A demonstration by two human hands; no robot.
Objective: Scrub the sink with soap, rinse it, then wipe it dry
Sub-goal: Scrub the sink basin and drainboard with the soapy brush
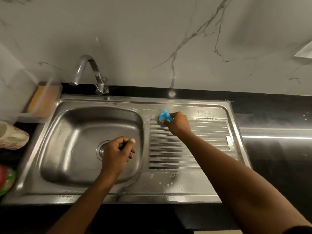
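Observation:
A steel sink (55, 149) with a basin on the left and a ribbed drainboard (207, 132) on the right fills the counter. My right hand (178, 122) grips a blue-handled scrubber (165, 115) and presses it on the drainboard's far left corner. Soap foam and bubbles lie along the ribs and near the front rim. My left hand (118, 151) hovers over the basin beside the drain (102, 150), fingers curled, holding nothing that I can see. The tap (87, 71) stands behind the basin, and no water runs from it.
A clear tray with a yellow-orange sponge (42, 100) sits left of the sink. A white patterned cup (11, 135) and a red-green item (5, 179) lie at the left edge. Black counter (278, 157) runs to the right. The marble wall rises behind.

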